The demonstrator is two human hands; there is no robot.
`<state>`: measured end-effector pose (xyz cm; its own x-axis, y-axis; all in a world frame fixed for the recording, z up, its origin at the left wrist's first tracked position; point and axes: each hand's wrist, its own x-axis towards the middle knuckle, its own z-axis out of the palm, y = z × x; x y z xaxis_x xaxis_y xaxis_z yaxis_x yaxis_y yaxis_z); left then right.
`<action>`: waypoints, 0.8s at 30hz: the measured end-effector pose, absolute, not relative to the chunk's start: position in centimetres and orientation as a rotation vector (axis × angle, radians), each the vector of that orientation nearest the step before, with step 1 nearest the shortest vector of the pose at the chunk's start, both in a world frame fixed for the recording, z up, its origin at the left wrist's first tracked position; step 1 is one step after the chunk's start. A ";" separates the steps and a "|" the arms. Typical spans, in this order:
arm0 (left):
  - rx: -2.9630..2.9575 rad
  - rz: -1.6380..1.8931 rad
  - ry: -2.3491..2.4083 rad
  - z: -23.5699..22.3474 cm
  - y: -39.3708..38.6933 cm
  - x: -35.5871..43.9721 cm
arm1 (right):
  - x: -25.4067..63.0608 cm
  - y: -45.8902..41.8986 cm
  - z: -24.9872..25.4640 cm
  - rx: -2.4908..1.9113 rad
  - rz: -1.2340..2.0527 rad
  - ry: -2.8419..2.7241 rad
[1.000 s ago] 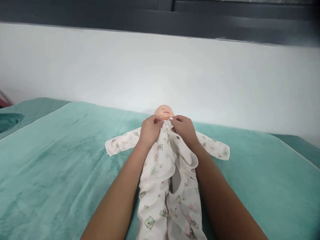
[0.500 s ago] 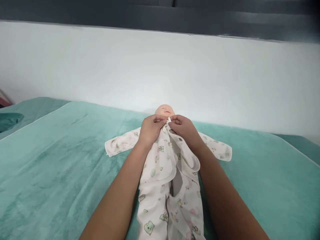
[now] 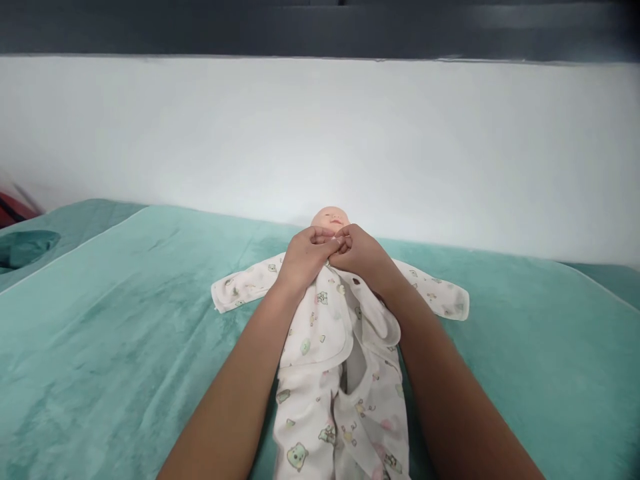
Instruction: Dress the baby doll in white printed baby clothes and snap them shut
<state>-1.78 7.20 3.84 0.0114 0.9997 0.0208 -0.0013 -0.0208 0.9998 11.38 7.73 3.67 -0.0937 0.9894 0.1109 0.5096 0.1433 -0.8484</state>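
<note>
A baby doll (image 3: 330,216) lies on its back, its head toward the wall. It wears a white baby jacket (image 3: 313,323) printed with small animals, sleeves spread to both sides, and matching trousers (image 3: 305,427). At the collar, just below the doll's chin, my left hand (image 3: 311,257) pinches the jacket's edge. My right hand (image 3: 361,257) pinches the other edge at the same spot, and the fingertips of both hands touch. The fingers hide the collar and its fastening. Lower down, the jacket's right-hand front flap (image 3: 383,320) hangs loose and folded back.
A teal plush cover (image 3: 150,320) spreads under the doll, slightly wrinkled. Behind it rises a white wall (image 3: 320,133) with a dark band (image 3: 320,30) along the top. Something red (image 3: 15,210) shows at the far left edge.
My right hand has moved left, so the two hands now meet at the collar. The white collar tip that stuck up between them is now covered. The view has tilted slightly.
</note>
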 end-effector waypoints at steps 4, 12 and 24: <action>1.314 1.206 1.307 3.2 7.5 -1.5 | 11.8 7.9 3.4 -1.364 0.980 -1.680; 1.317 1.228 1.349 3.1 7.5 -1.7 | 12.7 7.6 3.9 -1.202 1.264 -1.592; 1.960 1.250 1.523 1.7 7.7 -1.8 | 11.9 6.1 3.5 -1.245 1.040 -1.418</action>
